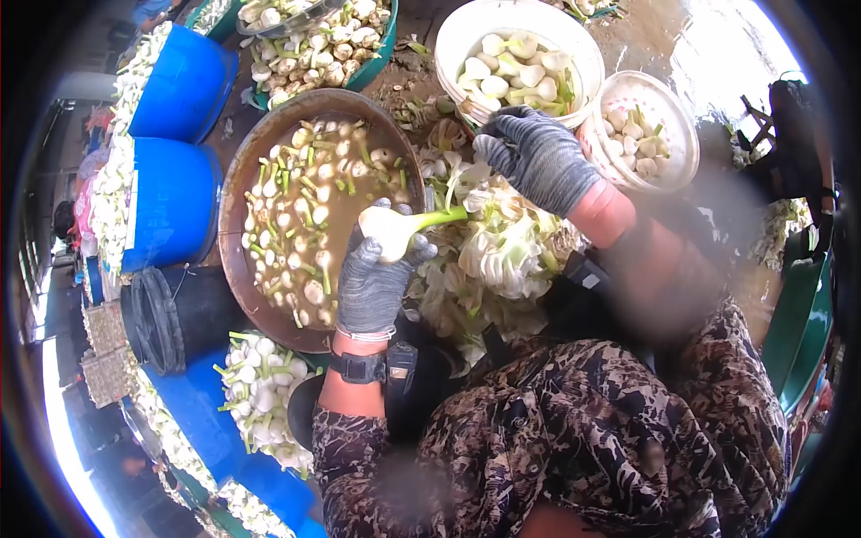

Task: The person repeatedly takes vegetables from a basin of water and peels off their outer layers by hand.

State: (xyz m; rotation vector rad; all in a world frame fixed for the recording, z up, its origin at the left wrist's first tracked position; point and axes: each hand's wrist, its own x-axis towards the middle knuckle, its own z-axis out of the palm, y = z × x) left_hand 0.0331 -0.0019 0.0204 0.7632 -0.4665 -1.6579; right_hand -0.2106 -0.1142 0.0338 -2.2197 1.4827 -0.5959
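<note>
My left hand, in a grey knit glove, is closed around a large white garlic bulb with a green stem pointing right. It is above the right rim of a brown basin of murky water with many trimmed bulbs floating in it. My right hand, gloved alike, is raised near the front of a white bucket of peeled bulbs. Its fingers are curled, and whatever they may hold is hidden. Below the hands lies a heap of pale garlic skins.
A smaller white bucket of bulbs stands at right. Blue tubs heaped with garlic line the left, beside a black bucket. A green tub of bulbs is at the back. More stemmed bulbs are piled at lower left.
</note>
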